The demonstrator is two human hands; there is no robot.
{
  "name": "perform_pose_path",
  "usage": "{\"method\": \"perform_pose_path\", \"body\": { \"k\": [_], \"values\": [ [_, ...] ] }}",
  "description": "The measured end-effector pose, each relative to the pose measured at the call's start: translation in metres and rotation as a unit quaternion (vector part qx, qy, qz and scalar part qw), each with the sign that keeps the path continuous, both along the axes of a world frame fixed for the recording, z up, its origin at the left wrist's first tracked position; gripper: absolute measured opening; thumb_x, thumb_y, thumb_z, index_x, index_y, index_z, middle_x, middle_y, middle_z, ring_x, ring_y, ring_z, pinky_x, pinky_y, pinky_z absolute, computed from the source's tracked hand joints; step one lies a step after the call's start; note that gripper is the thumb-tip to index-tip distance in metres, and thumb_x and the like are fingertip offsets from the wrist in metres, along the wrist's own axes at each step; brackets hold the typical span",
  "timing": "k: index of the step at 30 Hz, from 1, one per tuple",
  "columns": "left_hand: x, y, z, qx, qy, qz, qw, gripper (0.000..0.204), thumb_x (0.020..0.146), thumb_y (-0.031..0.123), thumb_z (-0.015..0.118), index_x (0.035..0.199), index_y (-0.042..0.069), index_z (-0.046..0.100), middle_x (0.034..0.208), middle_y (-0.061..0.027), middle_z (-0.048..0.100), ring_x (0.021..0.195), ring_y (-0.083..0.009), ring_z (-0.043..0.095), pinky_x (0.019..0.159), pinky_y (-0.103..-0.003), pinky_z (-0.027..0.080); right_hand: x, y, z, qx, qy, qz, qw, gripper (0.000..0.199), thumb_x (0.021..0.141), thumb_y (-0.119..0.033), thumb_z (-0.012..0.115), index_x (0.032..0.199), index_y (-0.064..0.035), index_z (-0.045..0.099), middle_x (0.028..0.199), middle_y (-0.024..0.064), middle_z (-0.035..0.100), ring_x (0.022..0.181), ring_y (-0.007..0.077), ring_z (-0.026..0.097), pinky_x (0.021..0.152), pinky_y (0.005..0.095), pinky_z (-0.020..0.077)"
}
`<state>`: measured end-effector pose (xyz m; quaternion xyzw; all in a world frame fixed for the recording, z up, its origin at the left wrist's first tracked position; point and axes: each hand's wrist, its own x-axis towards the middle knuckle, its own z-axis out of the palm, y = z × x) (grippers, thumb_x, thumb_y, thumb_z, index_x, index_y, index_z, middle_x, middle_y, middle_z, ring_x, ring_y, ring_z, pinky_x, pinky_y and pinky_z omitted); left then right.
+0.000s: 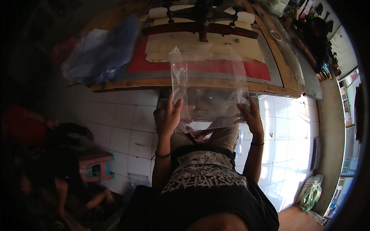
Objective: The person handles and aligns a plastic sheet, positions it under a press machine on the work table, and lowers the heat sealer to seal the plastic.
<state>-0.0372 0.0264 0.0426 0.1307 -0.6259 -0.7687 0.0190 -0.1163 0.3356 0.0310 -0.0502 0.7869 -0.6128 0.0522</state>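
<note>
the left hand (172, 114) pinches the left side of the clear plastic piece (216, 98) between thumb and fingers; the right hand (253, 118) pinches the right side likewise. the clear plastic piece is in front of the torso, its far end overlapping the wooden table edge (135, 84) and red sheet (254, 70) in view.

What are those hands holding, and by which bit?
A clear plastic sheet or bag: the left hand holds its left edge, the right hand its right edge, both toward its near end.
</note>
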Motion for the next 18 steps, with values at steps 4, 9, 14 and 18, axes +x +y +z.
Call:
{"method": "perform_pose_path", "body": {
  "k": [4, 9, 14, 18],
  "values": [
    [-0.008, -0.014, -0.028, -0.127, 0.090, 0.019, 0.988, 0.053, 0.106, 0.034, 0.046, 0.149, 0.011, 0.027, 0.111, -0.0207, 0.066, 0.094, -0.0235, 0.070, 0.052, -0.034, 0.061, 0.007, -0.017, 0.041, -0.078, 0.000, 0.052, 0.996, 0.051, 0.098, -0.012, 0.061, 0.144, -0.0064, 0.042, 0.107, 0.0143, 0.065, 0.085, 0.0193, 0.070, 0.054, 0.0292, 0.0586],
    [0.000, -0.015, -0.016, -0.008, 0.099, 0.017, 0.995, 0.051, 0.106, 0.029, 0.045, 0.148, 0.010, 0.027, 0.103, -0.0208, 0.068, 0.073, -0.0242, 0.071, 0.049, -0.035, 0.059, 0.007, -0.017, 0.051, -0.035, 0.069, 0.073, 0.994, 0.053, 0.097, -0.009, 0.060, 0.146, -0.0088, 0.039, 0.102, 0.0138, 0.066, 0.072, 0.0206, 0.071, 0.051, 0.0291, 0.0581],
    [0.017, -0.022, 0.011, 0.073, 0.072, -0.010, 0.995, 0.053, 0.105, 0.027, 0.043, 0.151, 0.010, 0.022, 0.100, -0.0244, 0.070, 0.050, -0.0278, 0.066, 0.046, -0.035, 0.056, 0.008, -0.022, 0.044, -0.036, 0.059, 0.082, 0.994, 0.055, 0.095, -0.012, 0.060, 0.146, -0.0082, 0.039, 0.098, 0.0135, 0.068, 0.063, 0.0173, 0.068, 0.050, 0.0272, 0.0550],
    [0.023, -0.032, 0.022, 0.088, 0.068, -0.025, 0.994, 0.055, 0.104, 0.023, 0.042, 0.153, 0.011, 0.019, 0.102, -0.0254, 0.069, 0.053, -0.0281, 0.067, 0.047, -0.035, 0.057, 0.016, -0.033, 0.059, -0.060, -0.016, 0.083, 0.995, 0.051, 0.095, -0.013, 0.059, 0.143, -0.0068, 0.042, 0.097, 0.0122, 0.068, 0.060, 0.0156, 0.066, 0.049, 0.0257, 0.0528]
  ]
}}
